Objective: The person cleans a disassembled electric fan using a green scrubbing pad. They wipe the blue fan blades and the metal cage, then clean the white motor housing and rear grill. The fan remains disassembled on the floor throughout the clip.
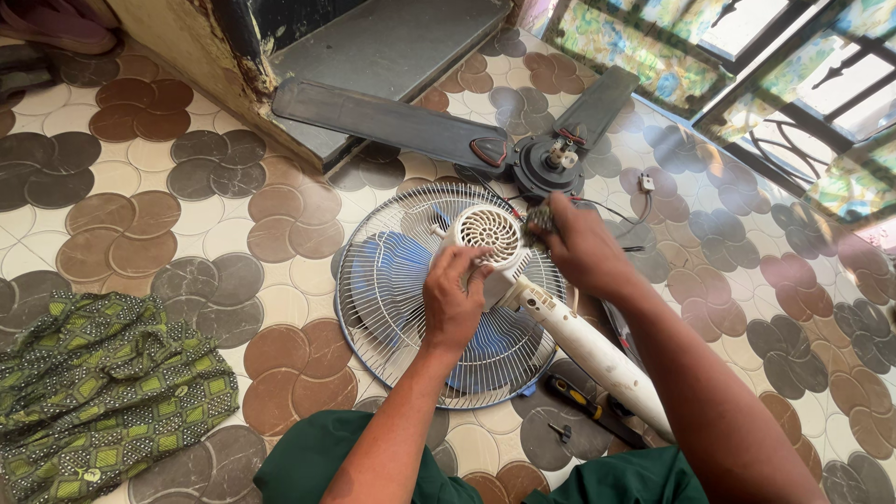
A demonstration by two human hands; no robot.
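Head view gives me the patterned tile floor [140, 177] first, with a dark ceiling fan [448, 131] lying flat on it near the window grille [793, 84] and a green patterned cloth [103, 392] bunched well off to my left. Just in front of me the standing fan [429, 299] lies face down, blue blades under its round wire guard [373, 280], white stem [597, 350] running back toward my lap. My left hand [455, 303] is curled over the white vented motor housing [490, 235], fingers pressed onto its rim; my right hand [583, 247] pinches a small dark part with wires [539, 219] just beside that housing. I judge the guard springy and easily bent, the plastic housing light but brittle, so the stiff stem or housing body is the safer grip. A yellow-handled screwdriver [574, 397] and a small screw [560, 431] lie beside the stem.
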